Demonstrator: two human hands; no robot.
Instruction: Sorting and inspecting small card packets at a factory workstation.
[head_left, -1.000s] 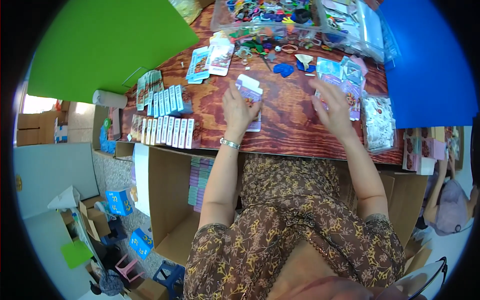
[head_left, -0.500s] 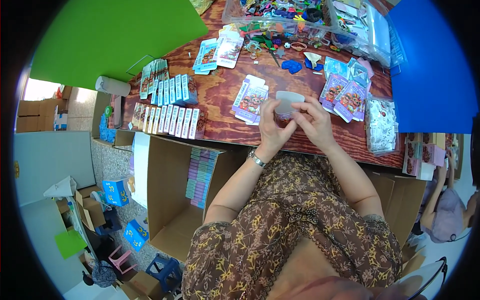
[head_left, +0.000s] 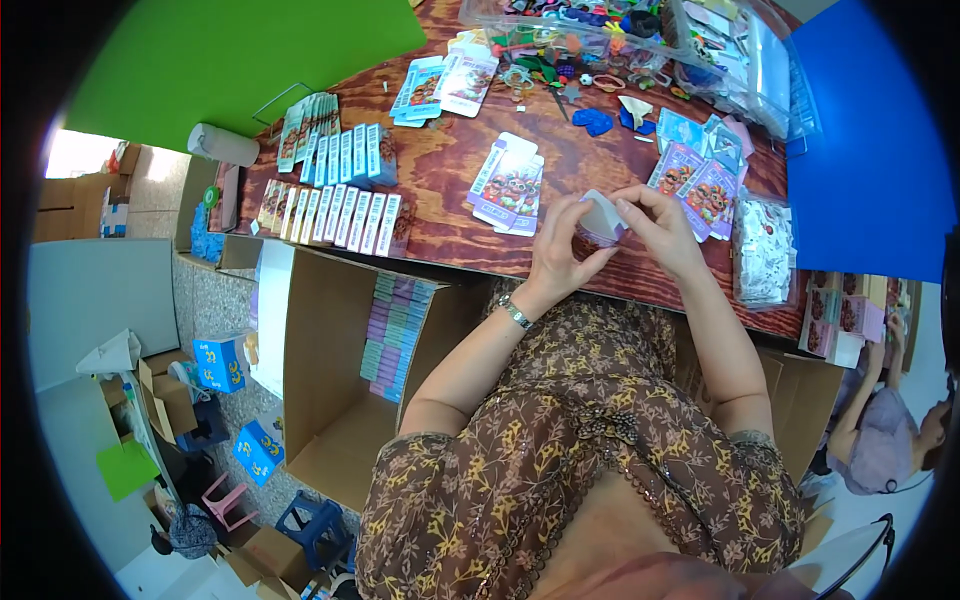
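Note:
Close to the table's near edge I hold a small purple-printed carton (head_left: 602, 222), its pale upper end raised. My left hand (head_left: 560, 250) curls round its left side, thumb below and fingers along the top. The fingers of my right hand (head_left: 655, 228) are bent together at the carton's upper right edge. Just left of it lies a stack of flat purple cartons (head_left: 510, 190). More flat purple cartons (head_left: 700, 185) lie beyond my right hand. What is inside the held carton is hidden.
Rows of filled cartons (head_left: 335, 215) stand on the left. Flat blue cartons (head_left: 420, 90) lie farther back. A clear bin (head_left: 590, 45) of small trinkets stands at the far side, and a clear box of white packets (head_left: 763, 245) at the right. An open cardboard box (head_left: 335, 400) stands below the table.
Both hands have shifted slightly right with the carton. It has turned and tilted, its pale end now narrower in view. My right fingers have moved up to its top edge.

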